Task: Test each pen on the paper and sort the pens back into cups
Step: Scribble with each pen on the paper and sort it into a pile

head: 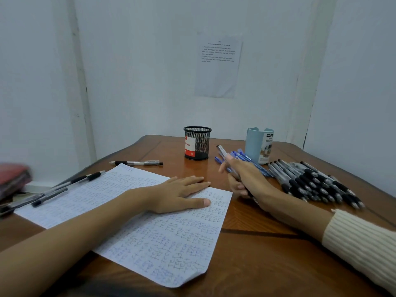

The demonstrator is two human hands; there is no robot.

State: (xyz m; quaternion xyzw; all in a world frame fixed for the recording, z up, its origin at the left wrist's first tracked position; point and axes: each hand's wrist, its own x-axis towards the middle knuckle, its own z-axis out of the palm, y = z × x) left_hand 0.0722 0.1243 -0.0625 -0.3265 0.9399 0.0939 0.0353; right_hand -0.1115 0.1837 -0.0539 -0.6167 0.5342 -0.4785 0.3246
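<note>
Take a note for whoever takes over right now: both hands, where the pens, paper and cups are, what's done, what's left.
Left hand lies flat on the paper, open. Right hand grips one pen.
The paper is full of test scribbles.
A heap of black-grip pens lies at right, blue pens beside the blue cup, loose pens left of the paper.
No pens stick out of the mesh cup or blue cup: sorting remains.
</note>
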